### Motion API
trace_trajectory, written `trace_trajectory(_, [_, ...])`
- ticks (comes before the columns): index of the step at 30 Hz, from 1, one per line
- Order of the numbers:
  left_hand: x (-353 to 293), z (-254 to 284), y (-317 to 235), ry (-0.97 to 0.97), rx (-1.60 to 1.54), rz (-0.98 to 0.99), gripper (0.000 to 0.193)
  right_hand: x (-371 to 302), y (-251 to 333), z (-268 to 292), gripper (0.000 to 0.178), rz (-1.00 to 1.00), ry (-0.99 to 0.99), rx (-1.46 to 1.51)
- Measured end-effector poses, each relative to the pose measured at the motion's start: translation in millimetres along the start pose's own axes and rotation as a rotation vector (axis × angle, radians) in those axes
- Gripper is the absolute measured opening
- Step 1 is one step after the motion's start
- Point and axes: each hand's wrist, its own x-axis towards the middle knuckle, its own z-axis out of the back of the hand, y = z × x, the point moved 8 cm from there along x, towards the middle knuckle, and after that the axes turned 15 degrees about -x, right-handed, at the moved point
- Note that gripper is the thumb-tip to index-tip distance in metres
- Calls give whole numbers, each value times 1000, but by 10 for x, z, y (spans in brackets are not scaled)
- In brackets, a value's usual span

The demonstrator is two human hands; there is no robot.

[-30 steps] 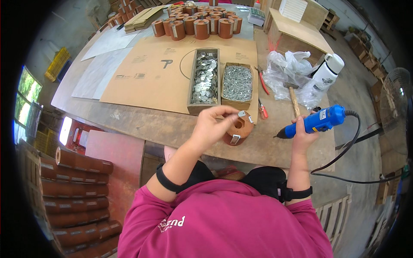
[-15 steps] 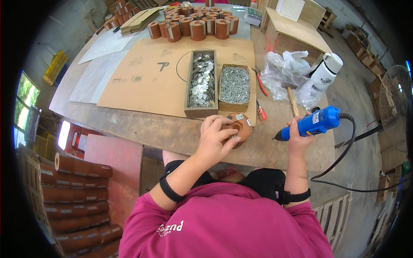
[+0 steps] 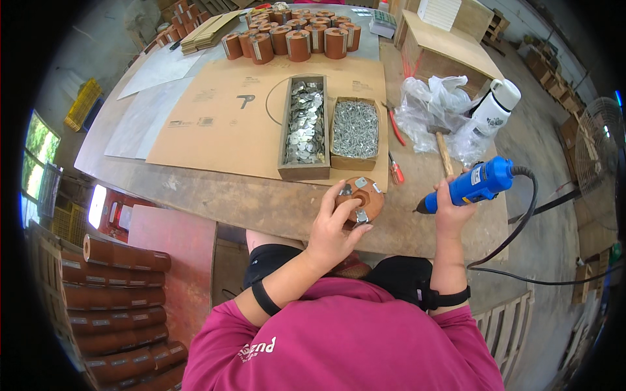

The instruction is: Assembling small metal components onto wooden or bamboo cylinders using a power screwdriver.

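A reddish-brown round block (image 3: 373, 203) with a centre hole stands near the table's front edge. Several small metal plates lie around its top face. My left hand (image 3: 331, 228) grips the block at its left and near side, fingers curled on the rim. One fingertip is by the centre hole, beside a small plate (image 3: 362, 216). In my right hand (image 3: 451, 212) is a blue electric screwdriver (image 3: 479, 182), its dark tip pointing left, apart from the block. Beyond the block stand a long wooden box (image 3: 285, 156) of metal plates and a cardboard box (image 3: 355, 164) of screws.
Red-handled pliers (image 3: 397, 129), a red screwdriver (image 3: 397, 173) and a hammer (image 3: 445, 153) lie to the right. Behind them are a plastic bag (image 3: 424, 107) and a white bottle (image 3: 497, 104). Finished-looking brown cylinders (image 3: 298, 47) crowd the far table. A black cable (image 3: 536, 208) hangs at right.
My left hand has shifted from over the block's top to its left and near side. More of the top face and its plates now show. The right hand has barely moved.
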Motion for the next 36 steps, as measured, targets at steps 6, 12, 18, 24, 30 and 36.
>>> trace_trajectory(6, [-8, 40, 63, -47, -97, -48, 33, 7, 44, -4, 45, 79, 3, -7])
trace_trajectory(12, [-29, 27, 110, 6, -139, -45, 32, -2, 10, 45, 45, -21, -21, 34])
trace_trajectory(18, [-16, 5, 88, -8, -143, -40, 32, 0, 1, 95, 45, -16, -22, 35])
trace_trajectory(24, [-35, 13, 117, 5, -105, -72, 32, -13, 27, 48, 46, 10, -5, 50])
trace_trajectory(30, [-2, 37, 25, 29, -57, -56, 42, 2, 4, 58, 46, 18, -24, 30])
trace_trajectory(36, [406, 182, -127, 63, 94, -136, 67, 16, -26, 47, 41, 51, -29, 9])
